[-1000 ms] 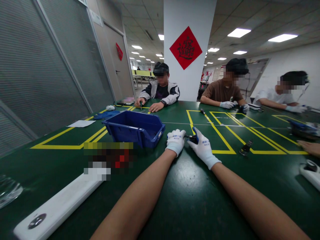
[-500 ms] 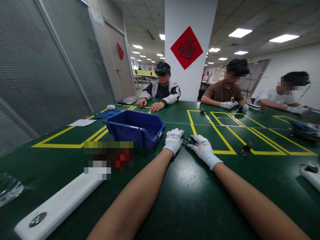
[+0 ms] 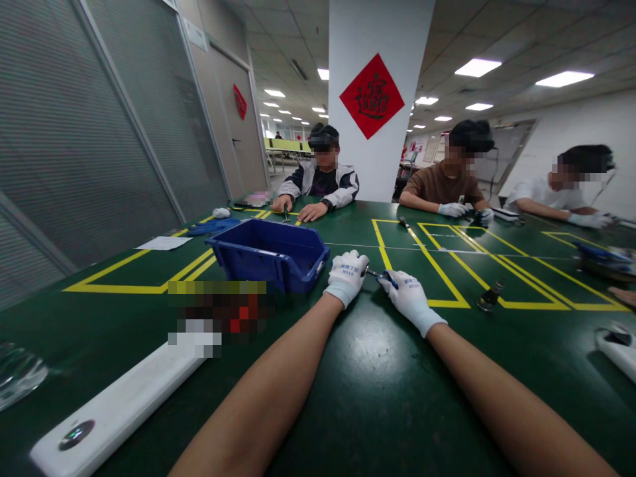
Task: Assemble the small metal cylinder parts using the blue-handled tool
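Both of my hands wear white gloves with blue lettering and are close together above the green table (image 3: 368, 411). My left hand (image 3: 346, 275) is closed around one end of a slim, dark metallic piece (image 3: 373, 272), whose kind I cannot make out. My right hand (image 3: 408, 295) pinches the other end between thumb and fingers. Most of the piece is hidden inside the gloves; only a short shiny stretch shows across the gap. Just left of my left hand stands a blue plastic bin (image 3: 258, 255) with a low front.
A long white device (image 3: 119, 404) lies at the front left, beside clear plastic (image 3: 20, 374). To the right are a dark conical tool part (image 3: 491, 296) and another white device (image 3: 619, 348). Yellow tape marks the table. Several people sit opposite; a metal tool (image 3: 405, 223) lies towards them.
My right hand has shifted slightly right and down, and the gap between my gloves is wider. More of the metallic piece shows. My left hand has turned a little.
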`<state>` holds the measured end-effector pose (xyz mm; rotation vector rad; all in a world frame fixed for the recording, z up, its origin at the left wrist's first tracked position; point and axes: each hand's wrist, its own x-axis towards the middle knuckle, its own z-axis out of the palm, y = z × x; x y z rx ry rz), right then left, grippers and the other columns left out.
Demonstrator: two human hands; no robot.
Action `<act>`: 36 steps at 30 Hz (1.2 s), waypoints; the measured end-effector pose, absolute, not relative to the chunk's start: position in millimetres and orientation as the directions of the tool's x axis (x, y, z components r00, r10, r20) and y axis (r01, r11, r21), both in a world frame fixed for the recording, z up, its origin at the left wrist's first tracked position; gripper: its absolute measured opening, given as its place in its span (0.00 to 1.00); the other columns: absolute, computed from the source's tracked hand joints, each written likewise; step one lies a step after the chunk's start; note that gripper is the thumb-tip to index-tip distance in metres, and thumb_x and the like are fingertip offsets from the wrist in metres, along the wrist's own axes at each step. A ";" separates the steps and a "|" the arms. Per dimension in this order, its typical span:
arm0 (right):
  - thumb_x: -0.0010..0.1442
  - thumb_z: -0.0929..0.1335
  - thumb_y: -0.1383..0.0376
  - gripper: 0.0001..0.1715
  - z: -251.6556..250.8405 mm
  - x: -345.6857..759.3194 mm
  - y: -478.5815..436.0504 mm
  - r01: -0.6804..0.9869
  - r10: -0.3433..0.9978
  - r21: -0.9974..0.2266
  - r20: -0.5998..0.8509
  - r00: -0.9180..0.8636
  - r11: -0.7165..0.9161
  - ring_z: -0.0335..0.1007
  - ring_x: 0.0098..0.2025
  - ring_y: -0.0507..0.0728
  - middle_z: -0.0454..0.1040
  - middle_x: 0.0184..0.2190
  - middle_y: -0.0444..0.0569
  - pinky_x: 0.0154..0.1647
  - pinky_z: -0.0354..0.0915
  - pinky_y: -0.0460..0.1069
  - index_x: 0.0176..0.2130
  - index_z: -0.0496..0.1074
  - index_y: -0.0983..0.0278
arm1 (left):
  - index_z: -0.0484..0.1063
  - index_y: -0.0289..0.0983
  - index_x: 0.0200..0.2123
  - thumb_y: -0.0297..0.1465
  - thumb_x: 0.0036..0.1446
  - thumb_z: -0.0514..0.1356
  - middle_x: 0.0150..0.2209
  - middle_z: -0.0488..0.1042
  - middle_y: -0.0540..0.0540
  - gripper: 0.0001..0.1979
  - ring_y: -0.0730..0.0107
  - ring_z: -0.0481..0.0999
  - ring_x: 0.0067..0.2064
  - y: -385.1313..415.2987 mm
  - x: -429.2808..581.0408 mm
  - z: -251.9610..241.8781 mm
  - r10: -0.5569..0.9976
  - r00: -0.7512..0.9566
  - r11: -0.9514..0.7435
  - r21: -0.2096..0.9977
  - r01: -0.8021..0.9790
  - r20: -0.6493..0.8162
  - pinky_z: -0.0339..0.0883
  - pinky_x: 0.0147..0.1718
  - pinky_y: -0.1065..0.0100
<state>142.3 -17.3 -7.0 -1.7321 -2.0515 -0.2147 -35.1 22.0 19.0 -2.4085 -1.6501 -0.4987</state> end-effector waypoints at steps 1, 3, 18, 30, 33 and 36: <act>0.64 0.57 0.52 0.25 -5.6 144.1 -17.0 0.974 0.892 -0.144 0.441 -0.093 0.173 0.69 0.43 0.57 0.73 0.43 0.53 0.43 0.60 0.49 0.51 0.69 0.63 | 0.67 0.44 0.44 0.36 0.55 0.57 0.44 0.65 0.44 0.12 0.59 0.66 0.46 21.3 -34.7 18.9 0.864 0.343 -0.386 0.047 0.921 0.368 0.59 0.43 0.60; 0.63 0.58 0.52 0.27 -1.7 146.9 -17.5 0.985 0.875 -0.065 0.471 -0.112 0.161 0.68 0.42 0.59 0.73 0.42 0.54 0.43 0.58 0.51 0.53 0.67 0.63 | 0.67 0.46 0.46 0.40 0.55 0.57 0.44 0.65 0.45 0.15 0.59 0.66 0.45 21.0 -35.0 16.4 0.864 0.383 -0.430 0.084 0.899 0.328 0.59 0.43 0.60; 0.61 0.58 0.46 0.32 -5.1 161.0 -12.6 0.976 0.890 0.074 0.400 -0.217 0.204 0.67 0.40 0.59 0.73 0.42 0.54 0.40 0.56 0.52 0.55 0.66 0.63 | 0.67 0.51 0.50 0.40 0.54 0.59 0.46 0.64 0.46 0.19 0.59 0.66 0.45 22.5 -35.9 16.3 0.804 0.455 -0.505 0.035 0.862 0.383 0.61 0.41 0.62; 0.63 0.57 0.49 0.31 -2.1 148.3 -18.2 0.972 0.864 0.062 0.447 -0.229 0.226 0.67 0.40 0.58 0.73 0.43 0.55 0.42 0.57 0.52 0.57 0.64 0.63 | 0.67 0.53 0.50 0.33 0.57 0.54 0.45 0.64 0.46 0.17 0.61 0.67 0.44 24.4 -33.9 18.0 0.897 0.334 -0.382 0.126 0.916 0.289 0.61 0.39 0.63; 0.63 0.58 0.50 0.30 -2.4 150.0 -18.0 0.983 0.858 0.023 0.484 -0.171 0.183 0.67 0.38 0.58 0.72 0.43 0.53 0.40 0.58 0.51 0.58 0.63 0.62 | 0.66 0.53 0.50 0.32 0.59 0.52 0.43 0.65 0.46 0.17 0.61 0.67 0.43 24.8 -28.8 17.0 0.891 0.325 -0.377 0.117 0.919 0.316 0.60 0.38 0.62; 0.62 0.58 0.48 0.31 -0.8 149.6 -18.3 0.991 0.853 0.028 0.508 -0.124 0.128 0.66 0.36 0.59 0.71 0.43 0.52 0.38 0.57 0.52 0.58 0.63 0.59 | 0.66 0.52 0.50 0.32 0.59 0.51 0.42 0.65 0.46 0.16 0.62 0.67 0.42 25.6 -26.5 15.7 0.885 0.320 -0.373 0.105 0.922 0.337 0.60 0.38 0.62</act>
